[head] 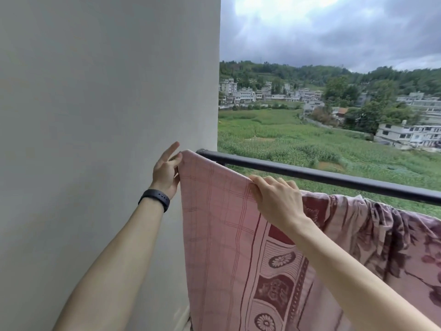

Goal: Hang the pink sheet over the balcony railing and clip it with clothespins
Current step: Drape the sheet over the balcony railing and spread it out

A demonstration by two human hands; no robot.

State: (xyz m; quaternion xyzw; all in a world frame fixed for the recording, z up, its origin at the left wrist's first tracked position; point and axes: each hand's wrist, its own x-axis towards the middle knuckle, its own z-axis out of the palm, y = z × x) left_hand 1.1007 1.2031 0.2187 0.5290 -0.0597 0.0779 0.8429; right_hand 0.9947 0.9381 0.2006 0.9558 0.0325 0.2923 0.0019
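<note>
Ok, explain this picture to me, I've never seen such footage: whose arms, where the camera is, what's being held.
There is no machine here: the camera sits on a person's head, looking forward and down, so the two bare arms are that person's own. The left hand, with a dark wristband, pinches the corner of the pink sheet by the pale wall. The right hand grips the sheet's top edge. Both hold it up near the dark balcony railing. No clothespins show.
</note>
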